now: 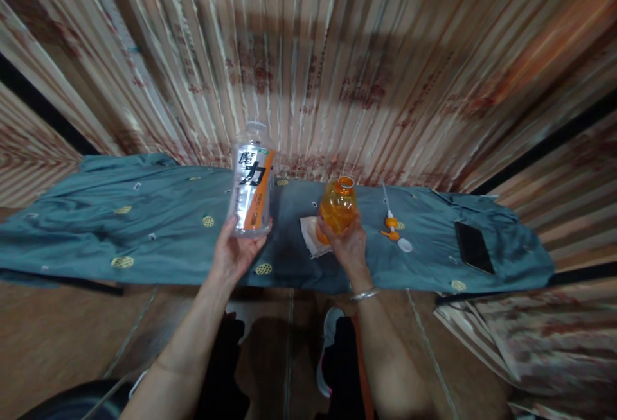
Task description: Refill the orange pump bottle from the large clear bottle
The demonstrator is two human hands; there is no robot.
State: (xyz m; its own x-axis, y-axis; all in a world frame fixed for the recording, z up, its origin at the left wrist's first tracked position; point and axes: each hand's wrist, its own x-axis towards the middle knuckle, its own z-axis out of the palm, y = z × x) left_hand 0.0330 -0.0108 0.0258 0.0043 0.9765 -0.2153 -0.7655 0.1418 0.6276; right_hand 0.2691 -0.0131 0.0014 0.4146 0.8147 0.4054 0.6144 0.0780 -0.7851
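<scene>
My left hand (237, 250) grips the lower end of a clear plastic bottle (251, 182) with a silver and orange label. This bottle is upright, raised above the cloth, and its neck points to the curtain. In my right hand (348, 240) is an orange see-through bottle (339, 205), its round mouth uncovered and tilted slightly. Behind that hand a white cloth or tissue (308, 230) lies partly hidden. To the right rest an orange pump head (391, 222) with a long pale tube and a small white disc (405, 245).
A teal patterned cloth (168, 227) covers the long narrow surface before me. A black phone (473, 246) lies near its right end. Behind stands a pleated curtain (299, 54), with dark poles at both sides. A dark round object (72, 401) sits at the lower left floor.
</scene>
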